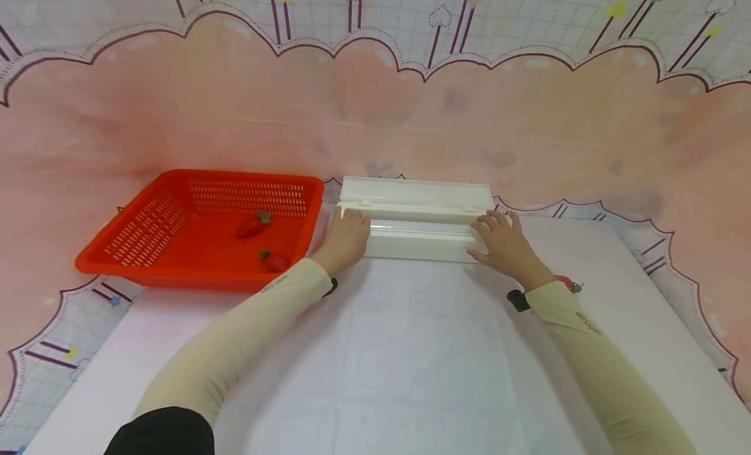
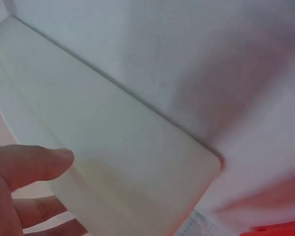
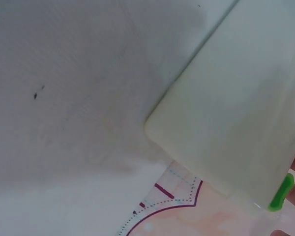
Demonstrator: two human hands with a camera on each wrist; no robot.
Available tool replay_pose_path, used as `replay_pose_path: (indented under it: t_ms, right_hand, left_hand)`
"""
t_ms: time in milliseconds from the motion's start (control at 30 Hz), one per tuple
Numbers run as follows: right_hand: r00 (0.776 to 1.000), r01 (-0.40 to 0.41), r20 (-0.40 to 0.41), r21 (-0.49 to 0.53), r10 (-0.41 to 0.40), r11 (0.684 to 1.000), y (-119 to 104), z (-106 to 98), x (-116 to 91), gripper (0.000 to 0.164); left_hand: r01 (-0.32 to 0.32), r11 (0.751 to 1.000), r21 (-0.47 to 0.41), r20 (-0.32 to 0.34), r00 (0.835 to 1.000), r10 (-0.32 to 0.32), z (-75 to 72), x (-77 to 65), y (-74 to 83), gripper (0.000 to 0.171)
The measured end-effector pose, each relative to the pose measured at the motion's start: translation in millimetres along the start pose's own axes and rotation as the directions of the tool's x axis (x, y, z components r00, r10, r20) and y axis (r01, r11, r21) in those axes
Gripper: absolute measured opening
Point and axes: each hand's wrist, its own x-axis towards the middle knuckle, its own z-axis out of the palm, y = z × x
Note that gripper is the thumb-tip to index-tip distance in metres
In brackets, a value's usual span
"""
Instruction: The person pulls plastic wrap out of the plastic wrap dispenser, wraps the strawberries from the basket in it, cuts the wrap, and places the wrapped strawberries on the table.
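Note:
A long white cling film dispenser (image 1: 422, 248) lies at the far side of the table with its lid (image 1: 416, 193) tilted back and shiny film showing in the slot. My left hand (image 1: 347, 238) holds its left end, and the left wrist view shows the thumb (image 2: 56, 163) on the front face with fingers beyond the edge. At the right end, my right hand (image 1: 503, 245) grips with the thumb low on the front and the fingers over the top. Only some fingertips enter the right wrist view, beside a small green piece (image 3: 282, 192) on the dispenser.
An orange-red plastic basket (image 1: 135, 272) stands on the left with two strawberries, one farther back (image 1: 251, 227) and one near the front wall (image 1: 274, 262). Another strawberry (image 1: 566, 283) lies on the white table (image 1: 422, 364), partly behind the right forearm. A patterned cloth (image 1: 375, 116) hangs behind.

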Motion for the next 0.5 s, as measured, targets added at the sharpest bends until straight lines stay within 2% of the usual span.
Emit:
replay_pose_path:
  t_ms: [267, 500]
  right_hand:
    - [0.997, 0.032, -0.069, -0.037, -0.035, 0.999, -2.4, 1.0, -4.4, 0.035]
    - [0.987, 0.065, -0.143, -0.02, -0.067, 0.998, 2.1, -4.1, -2.5, 0.011]
  left_hand:
    - [-0.022, 0.999, 0.044, -0.034, 0.999, 0.024, 1.0, -3.3, -0.2, 0.018]
    - [-0.013, 0.999, 0.051, -0.101, 0.995, 0.018, -4.0, -1.7, -3.5, 0.013]
